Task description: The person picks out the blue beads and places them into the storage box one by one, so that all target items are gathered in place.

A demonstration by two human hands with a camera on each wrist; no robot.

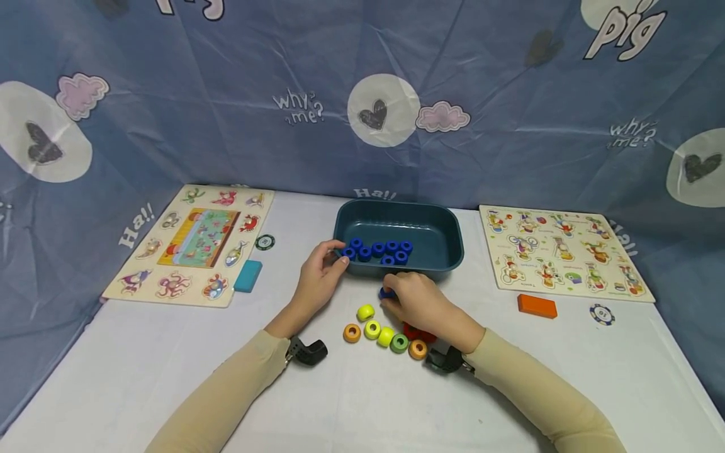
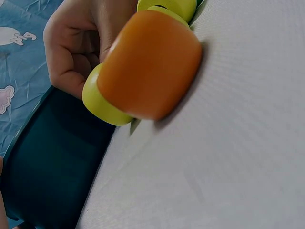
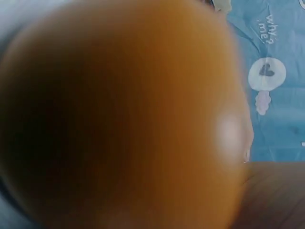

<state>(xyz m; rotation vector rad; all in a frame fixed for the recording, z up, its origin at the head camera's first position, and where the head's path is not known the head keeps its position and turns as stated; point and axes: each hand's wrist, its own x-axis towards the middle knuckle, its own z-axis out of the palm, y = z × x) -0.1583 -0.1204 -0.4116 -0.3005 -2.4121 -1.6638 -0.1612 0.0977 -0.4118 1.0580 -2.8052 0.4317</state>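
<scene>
My left hand [image 1: 319, 272] grips the front left corner of a dark teal tray [image 1: 436, 226], thumb and fingers at its rim. Several blue beads [image 1: 378, 248] with holes lie inside, toward the front left. Just in front of the tray, my right hand [image 1: 421, 302] pinches another blue bead [image 1: 386, 293], partly covered by the fingers. Nearer me lie yellow beads [image 1: 372, 329], a green bead [image 1: 399, 343] and orange beads [image 1: 352, 333]. Red beads [image 1: 420, 332] are half hidden under the right hand. In the right wrist view, a blurred orange bead [image 3: 157, 109] blocks most of the scene.
A sea-animal puzzle board [image 1: 147, 264] lies at the left, with a turquoise block [image 1: 248, 277] and a dark chip [image 1: 264, 243] beside it. At the right are another picture board [image 1: 544, 251], an orange block [image 1: 537, 306] and a white-and-blue chip [image 1: 602, 314]. A printed blue cloth hangs behind.
</scene>
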